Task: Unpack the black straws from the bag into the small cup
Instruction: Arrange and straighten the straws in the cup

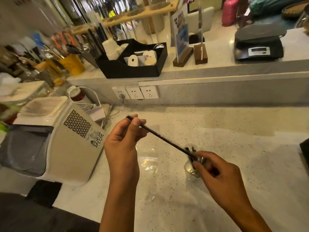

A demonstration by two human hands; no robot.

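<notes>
A long black straw (164, 139) slants over the counter, its upper end at the left. My left hand (124, 141) pinches that upper end between thumb and fingers. My right hand (217, 171) pinches the lower end right above a small clear cup (189, 167), which holds several black straws upright. A clear plastic bag (148, 163) lies flat on the counter between my two hands.
A white appliance (55, 141) with a vent stands at the left. Wall sockets (135, 92) sit under a raised ledge, which carries a black organiser tray (123, 70) and a black scale (258, 46). A dark object (305, 149) shows at the right edge.
</notes>
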